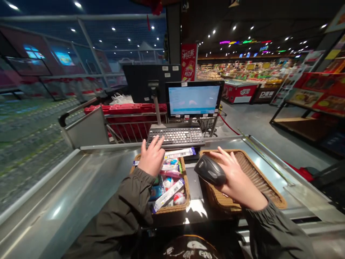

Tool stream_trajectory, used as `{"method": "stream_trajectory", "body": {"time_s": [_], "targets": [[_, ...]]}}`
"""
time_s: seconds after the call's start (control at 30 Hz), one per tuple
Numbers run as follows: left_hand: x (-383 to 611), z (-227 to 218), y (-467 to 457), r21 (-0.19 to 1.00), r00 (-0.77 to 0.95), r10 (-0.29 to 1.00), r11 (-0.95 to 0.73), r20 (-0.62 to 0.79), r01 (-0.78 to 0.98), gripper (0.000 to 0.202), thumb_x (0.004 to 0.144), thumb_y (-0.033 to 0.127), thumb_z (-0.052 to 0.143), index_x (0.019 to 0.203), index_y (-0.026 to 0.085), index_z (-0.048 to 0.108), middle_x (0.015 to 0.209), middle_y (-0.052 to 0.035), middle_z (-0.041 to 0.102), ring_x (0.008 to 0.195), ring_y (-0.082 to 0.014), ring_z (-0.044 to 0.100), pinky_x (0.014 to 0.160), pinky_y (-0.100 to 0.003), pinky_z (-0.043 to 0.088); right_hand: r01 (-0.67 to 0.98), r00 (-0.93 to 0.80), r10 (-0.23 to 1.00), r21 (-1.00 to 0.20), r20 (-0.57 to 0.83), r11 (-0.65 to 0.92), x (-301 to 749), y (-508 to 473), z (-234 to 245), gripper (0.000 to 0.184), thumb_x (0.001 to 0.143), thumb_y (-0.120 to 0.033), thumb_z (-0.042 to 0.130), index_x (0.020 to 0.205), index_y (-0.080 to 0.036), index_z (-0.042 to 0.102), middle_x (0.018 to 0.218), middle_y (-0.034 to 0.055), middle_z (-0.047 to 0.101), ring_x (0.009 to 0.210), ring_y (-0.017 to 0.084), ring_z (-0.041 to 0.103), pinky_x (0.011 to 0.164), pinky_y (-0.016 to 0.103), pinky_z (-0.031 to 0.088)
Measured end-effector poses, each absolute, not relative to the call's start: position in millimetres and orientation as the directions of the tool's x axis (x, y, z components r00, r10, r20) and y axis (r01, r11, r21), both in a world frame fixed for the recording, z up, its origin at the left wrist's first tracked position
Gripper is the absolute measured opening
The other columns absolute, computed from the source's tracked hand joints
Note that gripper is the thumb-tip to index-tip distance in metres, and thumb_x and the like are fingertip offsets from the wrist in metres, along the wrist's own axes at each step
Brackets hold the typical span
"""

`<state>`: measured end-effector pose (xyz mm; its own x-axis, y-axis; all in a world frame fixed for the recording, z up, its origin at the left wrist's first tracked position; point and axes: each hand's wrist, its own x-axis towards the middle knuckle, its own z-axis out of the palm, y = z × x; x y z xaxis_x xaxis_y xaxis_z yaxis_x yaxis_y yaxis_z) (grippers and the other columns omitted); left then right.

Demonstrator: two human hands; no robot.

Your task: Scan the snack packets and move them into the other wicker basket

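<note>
My left hand (152, 157) reaches over a wicker basket (185, 201) full of several packaged toothpastes and small goods, fingers stretched toward the keyboard (176, 136); it holds nothing that I can see. My right hand (237, 181) is wrapped round a black barcode scanner (210, 169), held over a second wicker basket (258, 176) that looks bare inside. A long white and blue toothpaste box (180, 153) lies across the far rim of the left basket.
A monitor (193, 99) stands behind the keyboard on the steel checkout counter (81, 187). Red shopping carts (126, 118) and a steel barrier (86, 127) are beyond. Shop shelves (318, 97) and an open aisle lie to the right.
</note>
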<state>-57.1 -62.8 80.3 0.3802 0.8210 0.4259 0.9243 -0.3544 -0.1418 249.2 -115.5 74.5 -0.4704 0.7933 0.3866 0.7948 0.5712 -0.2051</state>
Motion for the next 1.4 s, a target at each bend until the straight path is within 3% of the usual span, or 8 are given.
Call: {"method": "stream_trajectory", "body": {"time_s": [0.27, 1.0, 1.4], "targets": [[-112.7, 73.2, -83.3, -0.146, 0.328, 0.843, -0.294, 0.425, 0.945, 0.006, 0.078, 0.016, 0.064, 0.083, 0.019, 0.064, 0.154, -0.012, 0.038, 0.145, -0.0322, 0.029, 0.115, -0.069, 0.012, 0.758, -0.545, 0.772, -0.202, 0.329, 0.621, 198.3, -124.4, 72.9, 0.044, 0.074, -0.018, 0.056, 0.118, -0.019, 0.061, 0.145, 0.0154, 0.047, 0.146, 0.038, 0.024, 0.112, 0.071, 0.018], [-140.7, 69.6, -89.1, -0.122, 0.307, 0.85, -0.282, 0.427, 0.952, 0.01, 0.077, 0.012, 0.064, 0.085, 0.017, 0.066, 0.151, -0.0145, 0.041, 0.143, -0.0346, 0.032, 0.112, -0.071, 0.018, 0.763, -0.552, 0.775, -0.187, 0.308, 0.618, 175.2, -121.3, 68.6, 0.048, 0.074, -0.022, 0.059, 0.122, -0.018, 0.06, 0.145, 0.0161, 0.048, 0.146, 0.038, 0.025, 0.113, 0.071, 0.018], [-138.8, 44.9, -62.4, -0.111, 0.222, 0.935, -0.198, 0.275, 0.974, 0.01, 0.075, 0.016, 0.067, 0.083, 0.017, 0.071, 0.146, -0.0154, 0.048, 0.142, -0.0365, 0.033, 0.114, -0.071, 0.016, 0.789, -0.507, 0.806, -0.212, 0.305, 0.576, 186.9, -117.8, 62.5, 0.047, 0.074, -0.021, 0.059, 0.121, -0.018, 0.061, 0.144, 0.0164, 0.049, 0.145, 0.04, 0.026, 0.112, 0.072, 0.018]]}}
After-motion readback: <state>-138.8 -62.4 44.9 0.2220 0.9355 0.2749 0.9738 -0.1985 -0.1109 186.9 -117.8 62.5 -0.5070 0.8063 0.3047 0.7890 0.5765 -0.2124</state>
